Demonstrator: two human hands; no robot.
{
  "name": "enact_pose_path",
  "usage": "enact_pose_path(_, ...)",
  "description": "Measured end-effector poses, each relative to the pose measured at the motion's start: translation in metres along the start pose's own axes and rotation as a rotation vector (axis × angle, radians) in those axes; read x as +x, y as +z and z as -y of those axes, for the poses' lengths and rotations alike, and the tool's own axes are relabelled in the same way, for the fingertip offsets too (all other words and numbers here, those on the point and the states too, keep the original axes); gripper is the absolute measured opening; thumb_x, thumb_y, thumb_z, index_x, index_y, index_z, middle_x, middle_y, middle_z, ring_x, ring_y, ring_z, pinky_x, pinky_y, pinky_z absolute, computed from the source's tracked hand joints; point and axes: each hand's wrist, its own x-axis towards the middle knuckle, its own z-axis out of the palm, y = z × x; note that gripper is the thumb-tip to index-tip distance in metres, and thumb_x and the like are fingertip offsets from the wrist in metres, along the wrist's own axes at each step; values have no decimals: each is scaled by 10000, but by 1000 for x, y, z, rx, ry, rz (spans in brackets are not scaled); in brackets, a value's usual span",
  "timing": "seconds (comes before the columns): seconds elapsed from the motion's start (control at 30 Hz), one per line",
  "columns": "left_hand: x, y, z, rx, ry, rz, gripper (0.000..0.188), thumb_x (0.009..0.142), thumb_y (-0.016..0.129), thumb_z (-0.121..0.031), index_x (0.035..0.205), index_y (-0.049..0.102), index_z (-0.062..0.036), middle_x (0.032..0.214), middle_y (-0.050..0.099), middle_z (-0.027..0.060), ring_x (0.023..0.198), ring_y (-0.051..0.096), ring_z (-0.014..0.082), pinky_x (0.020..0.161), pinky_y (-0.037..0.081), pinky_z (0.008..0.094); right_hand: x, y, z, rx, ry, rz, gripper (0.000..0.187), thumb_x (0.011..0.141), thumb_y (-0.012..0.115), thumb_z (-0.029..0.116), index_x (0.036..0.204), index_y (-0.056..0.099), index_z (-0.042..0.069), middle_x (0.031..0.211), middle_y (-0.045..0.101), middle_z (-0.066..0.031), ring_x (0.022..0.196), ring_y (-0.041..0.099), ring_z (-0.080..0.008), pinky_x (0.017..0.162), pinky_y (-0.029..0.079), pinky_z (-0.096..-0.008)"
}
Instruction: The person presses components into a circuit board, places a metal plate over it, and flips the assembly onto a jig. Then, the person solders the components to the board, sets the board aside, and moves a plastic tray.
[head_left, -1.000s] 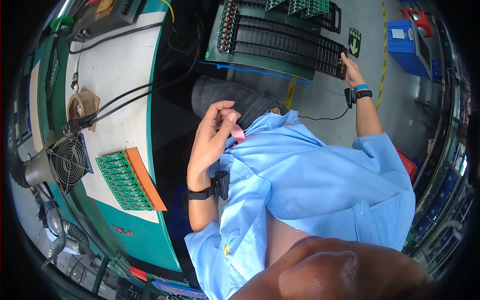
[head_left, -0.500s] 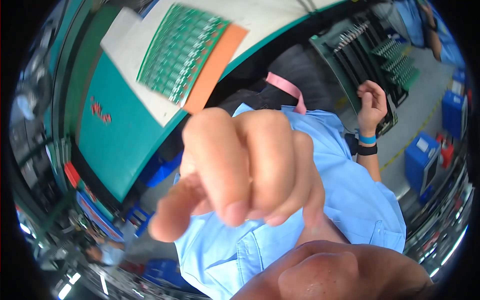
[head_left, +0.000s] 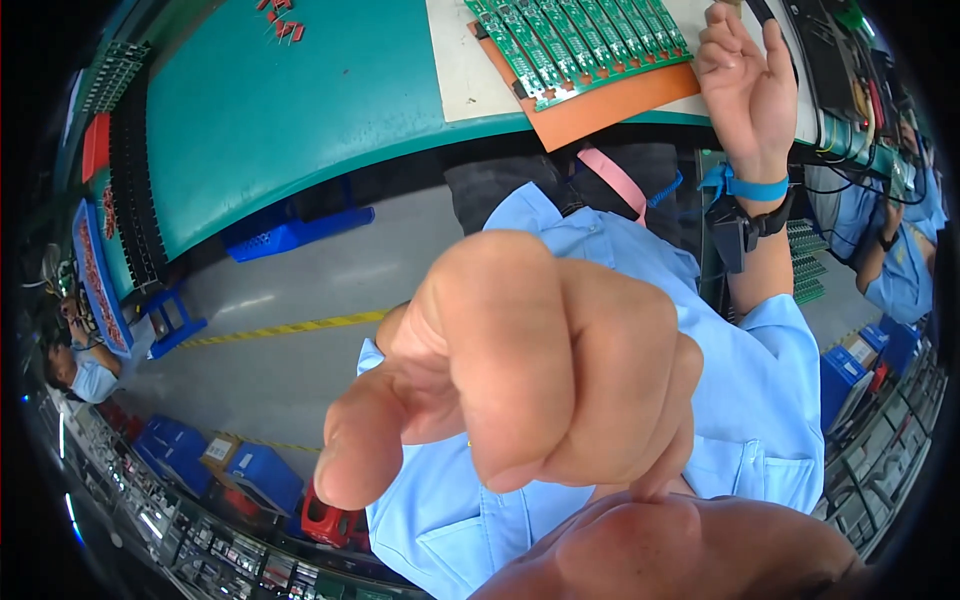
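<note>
My left hand [head_left: 540, 370] is raised close in front of me and fills the middle of the picture. Its fingers are curled in and the thumb stands off to the side; nothing shows between them. My right hand [head_left: 748, 95] lies palm up at the table's edge, fingers loosely bent and thumb apart, beside the green circuit board panel [head_left: 590, 45]. A blue wrist strap [head_left: 745, 188] and a black band circle that wrist. The panel, made of several long strips, rests on an orange sheet [head_left: 615, 108] on the white part of the table.
Red components [head_left: 282, 22] lie scattered on the green mat [head_left: 310, 100]. A black slotted rail [head_left: 130, 190] and a blue tray of red parts [head_left: 98, 275] are at the left. Below the table is a blue bin [head_left: 295, 232]. Other people work at both sides.
The view has turned, so the table now runs across the top. My right hand has come up from beside the rack to the table's edge by the panel. My left hand stays raised and curled.
</note>
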Motion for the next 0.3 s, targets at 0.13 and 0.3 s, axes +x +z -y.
enact_pose_path(0.13,2,-12,2,91,8,-44,272,1066,584,-307,996,479,-67,900,524,87,754,525,224,714,539,453,20,-29,23,-15,17,237,462,1087,509,331,1450,483,48,1455,573,-139,1132,654,-250,947,514,-317)
enact_pose_path(0.3,-4,-33,-10,486,53,-126,311,1059,595,-387,1061,477,-99,981,519,67,858,540,222,766,538,437,34,-65,52,-66,30,519,475,1123,464,209,1520,362,-30,1524,483,-127,1225,591,-166,1062,468,-190)
